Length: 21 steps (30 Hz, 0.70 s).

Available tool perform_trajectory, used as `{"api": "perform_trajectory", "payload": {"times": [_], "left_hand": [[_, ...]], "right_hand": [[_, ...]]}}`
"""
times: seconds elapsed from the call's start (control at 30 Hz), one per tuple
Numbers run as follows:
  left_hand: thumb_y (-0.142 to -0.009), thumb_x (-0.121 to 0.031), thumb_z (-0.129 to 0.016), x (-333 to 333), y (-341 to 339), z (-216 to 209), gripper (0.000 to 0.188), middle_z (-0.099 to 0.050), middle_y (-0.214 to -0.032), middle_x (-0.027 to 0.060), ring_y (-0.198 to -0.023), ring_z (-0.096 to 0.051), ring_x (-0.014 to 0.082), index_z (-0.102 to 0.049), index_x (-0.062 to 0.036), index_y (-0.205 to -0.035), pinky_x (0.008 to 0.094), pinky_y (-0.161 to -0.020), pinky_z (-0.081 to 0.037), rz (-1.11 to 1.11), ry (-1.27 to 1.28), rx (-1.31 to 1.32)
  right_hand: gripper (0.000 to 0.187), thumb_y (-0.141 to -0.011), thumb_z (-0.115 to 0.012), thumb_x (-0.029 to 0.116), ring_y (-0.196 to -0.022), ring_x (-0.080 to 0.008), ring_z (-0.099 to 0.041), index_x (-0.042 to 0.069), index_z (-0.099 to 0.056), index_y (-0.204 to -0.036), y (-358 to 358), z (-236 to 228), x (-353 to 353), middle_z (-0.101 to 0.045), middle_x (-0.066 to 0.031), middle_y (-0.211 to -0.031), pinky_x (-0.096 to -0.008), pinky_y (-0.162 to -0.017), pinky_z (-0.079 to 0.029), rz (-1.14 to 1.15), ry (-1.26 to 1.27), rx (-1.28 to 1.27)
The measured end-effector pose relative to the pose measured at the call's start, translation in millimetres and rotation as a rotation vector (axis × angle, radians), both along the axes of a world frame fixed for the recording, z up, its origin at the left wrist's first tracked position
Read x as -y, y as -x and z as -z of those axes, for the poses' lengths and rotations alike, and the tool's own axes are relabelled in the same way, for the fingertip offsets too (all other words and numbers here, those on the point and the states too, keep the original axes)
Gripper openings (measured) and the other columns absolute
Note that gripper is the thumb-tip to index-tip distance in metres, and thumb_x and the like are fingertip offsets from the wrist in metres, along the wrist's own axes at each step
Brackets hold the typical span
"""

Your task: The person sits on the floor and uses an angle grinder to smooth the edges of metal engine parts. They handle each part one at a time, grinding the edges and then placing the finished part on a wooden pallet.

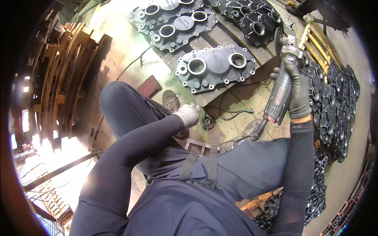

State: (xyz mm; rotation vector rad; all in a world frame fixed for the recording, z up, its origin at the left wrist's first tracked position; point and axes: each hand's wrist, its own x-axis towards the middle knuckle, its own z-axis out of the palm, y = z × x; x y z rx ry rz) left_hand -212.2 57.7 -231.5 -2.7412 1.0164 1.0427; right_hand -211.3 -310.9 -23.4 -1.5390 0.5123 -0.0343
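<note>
My right hand (298,92), in a dark grey glove, is wrapped round the body of an angle grinder (278,94). The grinder stands nearly upright, its disc (278,41) at the top and its cord running down past my shoe. My left hand (188,115), in a pale glove, is closed in front of my knee; whatever its fingers may hold is hidden. Ahead of both hands a dark metal cover plate (216,67) with two large round holes and bolt holes round its rim lies flat on a wooden pallet (167,63). The grinder is apart from this plate.
More cover plates (183,24) lie farther back on the pallet, with stacks of castings (258,23) beyond and others (330,98) at the right. Wooden pallets (59,74) are piled on the left. A round dark part (208,122) and a green-ended cable (240,113) lie on the floor.
</note>
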Motion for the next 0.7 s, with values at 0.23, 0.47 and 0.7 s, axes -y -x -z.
{"api": "perform_trajectory", "payload": {"times": [0.23,0.47,0.7], "left_hand": [[-0.107,-0.051,-0.069,78.3,3.0,-129.2,0.081,-0.070,-0.134,0.0139,-0.120,-0.068,0.0190,-0.045,0.0043,-0.161,0.0339,-0.106,-0.054,-0.715,1.099,-0.974],[-0.093,-0.055,-0.080,111.7,48.9,-146.6,0.095,-0.064,-0.139,0.0249,-0.130,-0.064,0.0317,-0.040,0.0057,-0.154,0.0425,-0.110,-0.051,-0.873,1.114,-0.926],[-0.094,-0.058,-0.076,100.8,65.5,-123.9,0.089,-0.066,-0.129,0.0371,-0.124,-0.068,0.0509,-0.042,0.0044,-0.147,0.0528,-0.107,-0.053,-0.886,0.954,-0.787]], "right_hand": [[0.058,-0.099,-0.076,0.045,-0.097,-0.0207,-0.078,-0.005,-0.069,-0.127,5.7,33.2,-39.8,-0.077,-0.0165,-0.112,-0.0331,-0.082,-0.064,-0.077,-0.081,0.007],[0.057,-0.101,-0.074,0.042,-0.097,-0.0205,-0.077,-0.008,-0.068,-0.129,11.7,51.4,-75.8,-0.078,-0.0164,-0.115,-0.0310,-0.086,-0.061,-0.115,-0.137,-0.054],[0.058,-0.098,-0.077,0.039,-0.095,-0.0256,-0.078,-0.007,-0.062,-0.130,13.8,73.0,-94.6,-0.076,-0.0180,-0.112,-0.0352,-0.085,-0.063,-0.032,-0.263,-0.174]]}}
